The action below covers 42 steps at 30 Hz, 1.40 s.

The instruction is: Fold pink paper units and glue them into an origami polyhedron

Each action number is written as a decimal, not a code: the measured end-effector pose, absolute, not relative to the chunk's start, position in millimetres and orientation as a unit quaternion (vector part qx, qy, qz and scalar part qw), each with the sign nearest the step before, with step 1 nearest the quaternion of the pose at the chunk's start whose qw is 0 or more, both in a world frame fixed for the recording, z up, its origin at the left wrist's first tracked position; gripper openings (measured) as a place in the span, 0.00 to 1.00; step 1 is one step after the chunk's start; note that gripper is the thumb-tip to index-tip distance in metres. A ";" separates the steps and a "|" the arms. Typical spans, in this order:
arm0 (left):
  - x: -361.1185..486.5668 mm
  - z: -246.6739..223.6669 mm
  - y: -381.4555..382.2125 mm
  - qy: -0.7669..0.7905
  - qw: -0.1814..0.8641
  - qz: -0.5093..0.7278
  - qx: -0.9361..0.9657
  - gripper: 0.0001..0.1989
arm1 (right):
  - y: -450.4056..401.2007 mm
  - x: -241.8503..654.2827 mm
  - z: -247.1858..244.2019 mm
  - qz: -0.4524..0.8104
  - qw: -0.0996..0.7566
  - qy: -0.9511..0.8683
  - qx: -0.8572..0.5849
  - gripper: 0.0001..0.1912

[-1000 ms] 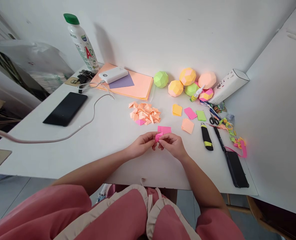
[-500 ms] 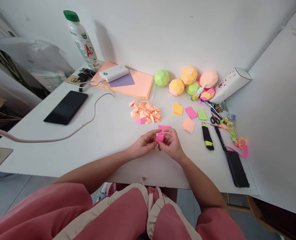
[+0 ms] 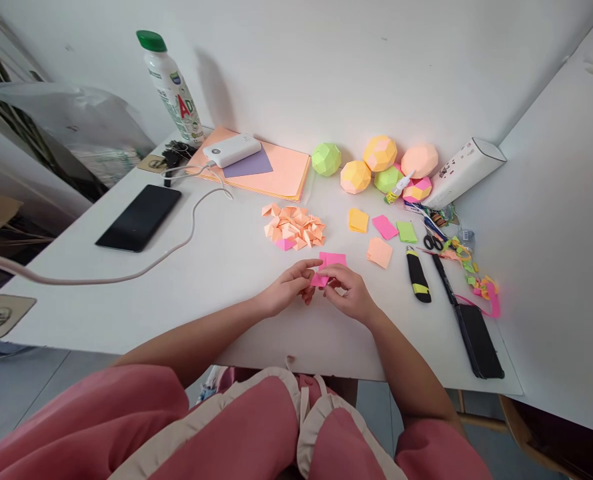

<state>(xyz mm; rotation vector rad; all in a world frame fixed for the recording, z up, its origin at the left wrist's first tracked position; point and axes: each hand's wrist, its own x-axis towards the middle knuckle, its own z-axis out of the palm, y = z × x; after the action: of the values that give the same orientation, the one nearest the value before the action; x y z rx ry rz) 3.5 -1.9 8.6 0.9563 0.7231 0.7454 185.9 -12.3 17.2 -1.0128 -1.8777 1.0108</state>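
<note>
Between my two hands is a small folded piece of pink paper [image 3: 319, 280], held a little above the white table. My left hand [image 3: 291, 285] pinches its left side with the index finger along the top. On the other side my right hand [image 3: 347, 291] is closed on the paper, fingers bent over its edge. Just behind lies a flat pink paper square [image 3: 337, 258], partly covered by the right fingers. A heap of folded peach paper pieces [image 3: 296, 228], with a pink one at its front, sits beyond my left hand.
Stacks of peach paper [image 3: 379, 253], orange paper [image 3: 358, 221], pink paper [image 3: 385, 227] and green paper [image 3: 406, 232] lie to the right, near a utility knife [image 3: 418, 275]. Several paper balls [image 3: 355, 177] line the wall. A phone [image 3: 139, 218] and a cable [image 3: 192, 223] occupy the left.
My right fingers have come down from an upright pinch to lie across the pink paper, which has turned slightly. The whole view has shifted a little.
</note>
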 end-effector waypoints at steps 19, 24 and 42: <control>2.0 8.3 -4.0 0.501 0.513 0.421 0.556 0.14 | -4.1 186.9 1.6 0.553 0.388 -0.533 -0.509 0.14; 2.8 3.8 -13.9 0.302 0.396 0.360 0.789 0.16 | 2.4 170.6 -4.1 0.503 0.376 -0.572 -0.528 0.12; 5.6 -14.8 -13.1 0.152 0.136 0.311 0.928 0.22 | 56.8 98.8 -7.3 0.423 0.333 -0.595 -0.597 0.09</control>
<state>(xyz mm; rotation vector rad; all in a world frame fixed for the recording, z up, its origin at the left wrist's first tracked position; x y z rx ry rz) 5.6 -13.1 -14.8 2.6885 0.4407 0.9004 98.8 56.8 -7.3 -1.5577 -1.5550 1.1035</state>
